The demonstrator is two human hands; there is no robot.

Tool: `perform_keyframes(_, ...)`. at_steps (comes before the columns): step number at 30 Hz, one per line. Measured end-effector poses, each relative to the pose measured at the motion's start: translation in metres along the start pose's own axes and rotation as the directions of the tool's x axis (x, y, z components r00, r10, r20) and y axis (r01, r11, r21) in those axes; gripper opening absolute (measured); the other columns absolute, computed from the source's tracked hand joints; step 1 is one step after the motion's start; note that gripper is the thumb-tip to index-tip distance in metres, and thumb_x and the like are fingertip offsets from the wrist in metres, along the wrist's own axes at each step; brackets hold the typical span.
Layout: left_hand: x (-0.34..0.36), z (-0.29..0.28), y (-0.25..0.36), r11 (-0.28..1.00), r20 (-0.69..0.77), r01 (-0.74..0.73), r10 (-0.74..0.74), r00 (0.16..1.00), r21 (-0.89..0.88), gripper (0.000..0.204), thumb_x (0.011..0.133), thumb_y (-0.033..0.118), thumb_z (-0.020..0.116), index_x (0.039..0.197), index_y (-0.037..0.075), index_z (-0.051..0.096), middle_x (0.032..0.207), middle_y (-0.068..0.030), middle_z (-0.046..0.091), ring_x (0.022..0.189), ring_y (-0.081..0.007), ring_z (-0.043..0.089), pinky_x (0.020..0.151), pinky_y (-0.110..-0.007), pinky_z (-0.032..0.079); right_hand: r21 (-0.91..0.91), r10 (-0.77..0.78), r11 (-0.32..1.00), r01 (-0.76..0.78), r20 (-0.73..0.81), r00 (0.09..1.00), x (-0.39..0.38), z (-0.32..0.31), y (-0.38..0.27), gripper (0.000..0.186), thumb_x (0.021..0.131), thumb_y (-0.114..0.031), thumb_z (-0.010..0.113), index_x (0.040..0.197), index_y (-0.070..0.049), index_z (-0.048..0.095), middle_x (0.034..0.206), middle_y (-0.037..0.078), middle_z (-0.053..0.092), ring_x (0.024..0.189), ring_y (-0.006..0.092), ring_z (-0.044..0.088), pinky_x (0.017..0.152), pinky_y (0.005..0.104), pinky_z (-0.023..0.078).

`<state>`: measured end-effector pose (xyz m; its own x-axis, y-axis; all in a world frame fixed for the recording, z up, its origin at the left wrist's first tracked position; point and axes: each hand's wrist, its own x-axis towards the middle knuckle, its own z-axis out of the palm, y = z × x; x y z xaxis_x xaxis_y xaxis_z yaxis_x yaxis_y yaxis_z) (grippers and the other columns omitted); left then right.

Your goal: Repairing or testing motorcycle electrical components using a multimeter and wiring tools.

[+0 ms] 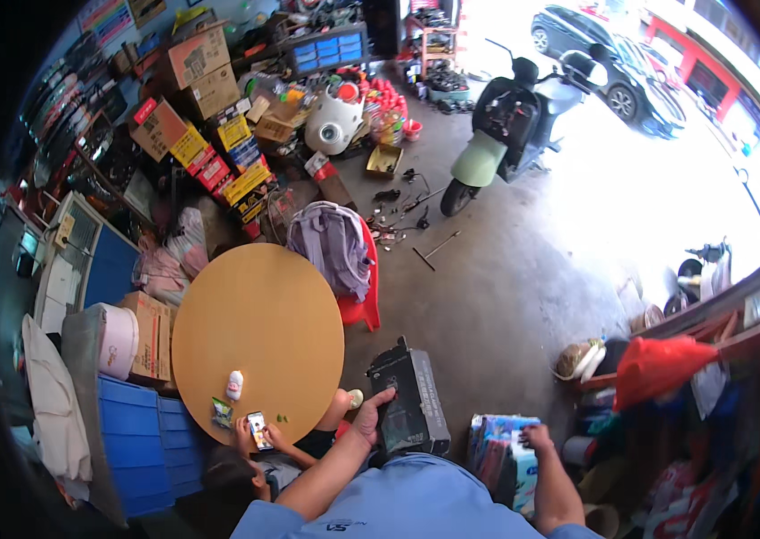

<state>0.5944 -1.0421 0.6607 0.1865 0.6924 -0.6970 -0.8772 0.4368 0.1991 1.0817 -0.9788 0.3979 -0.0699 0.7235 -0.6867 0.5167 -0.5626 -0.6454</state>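
My left hand point(369, 419) grips the left side of a black cardboard box point(414, 398) with pale print, its thumb lying on the top. The box is held up in front of my body, and the fingers beneath it are hidden. My right hand point(537, 437) is out to the right with its fingers curled in. It is beside a stack of blue and white plastic-wrapped packs point(504, 429). Whether it holds anything or touches the packs is hard to make out.
A round wooden table point(259, 314) stands at left, where another person's hands hold a phone point(259, 431). Behind it, a red chair point(364, 310) carries a grey backpack point(330, 242). A scooter point(505, 126), loose tools and stacked cartons point(205, 72) stand farther off; cluttered shelves point(748, 332) line the right.
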Motion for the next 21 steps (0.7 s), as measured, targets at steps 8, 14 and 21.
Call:
perform_keyframes(8, 0.144, 0.074, 0.171, 0.982, 0.052, -0.032, 0.042, 0.998, -0.184, 0.033, 0.080, 0.027, 0.068, 0.104, 0.005, 0.062, 0.097, -0.0112, 0.067, 0.090, -0.0270, 0.065, 0.087, -0.042, 0.050, 0.180, 0.097, 0.978, -0.107, 0.062, 0.993, 0.121, 0.003, -0.271, 0.026, 0.084, -0.006, 0.050, 0.107, 0.003, 0.057, 0.084, 0.017, 0.065, 0.064, 0.0243, 0.066, 0.051, 0.0316, 0.051)
perform_keyframes(14, 0.217, 0.122, 0.305, 0.981, -0.033, -0.142, 0.139, 0.990, -0.131, 0.037, 0.078, 0.026, 0.069, 0.108, 0.005, 0.060, 0.099, -0.0110, 0.067, 0.089, -0.0271, 0.065, 0.086, -0.042, 0.051, 0.183, 0.263, 0.943, -0.279, 0.106, 0.959, 0.147, 0.009, -0.355, 0.025, 0.083, -0.004, 0.052, 0.106, 0.003, 0.058, 0.085, 0.016, 0.065, 0.066, 0.0258, 0.066, 0.052, 0.0332, 0.052)
perform_keyframes(21, 0.304, 0.169, 0.438, 0.947, -0.164, -0.321, 0.311, 0.936, -0.035, 0.039, 0.078, 0.026, 0.069, 0.109, 0.005, 0.059, 0.099, -0.0104, 0.067, 0.089, -0.0270, 0.064, 0.086, -0.040, 0.050, 0.068, 0.340, 0.936, -0.344, 0.070, 0.938, 0.231, 0.019, -0.402, 0.021, 0.080, -0.001, 0.053, 0.100, 0.006, 0.057, 0.073, 0.017, 0.062, 0.062, 0.0283, 0.063, 0.047, 0.0368, 0.049)
